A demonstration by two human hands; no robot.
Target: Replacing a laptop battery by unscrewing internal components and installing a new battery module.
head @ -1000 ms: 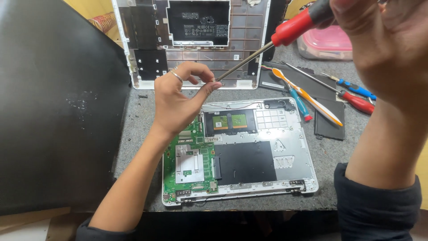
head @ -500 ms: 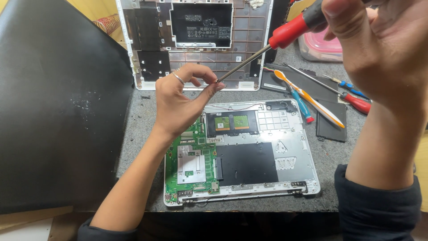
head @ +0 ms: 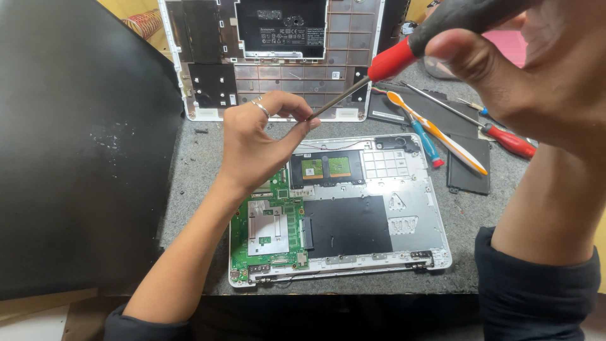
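Two hands up: right hand [head: 543,69] clamps screwdriver [head: 379,69]; left hand [head: 262,142] pinches its tip. Laptop [head: 404,208] at 6 o'clock. Rec. steady shaft.

I see a red-and-black screwdriver [head: 404,57] above the white laptop base [head: 404,208]. Inside that base the circuit board [head: 268,227] is green; right of it lie an orange-and-white toothbrush [head: 442,136] and a speckled grey mat [head: 189,170].
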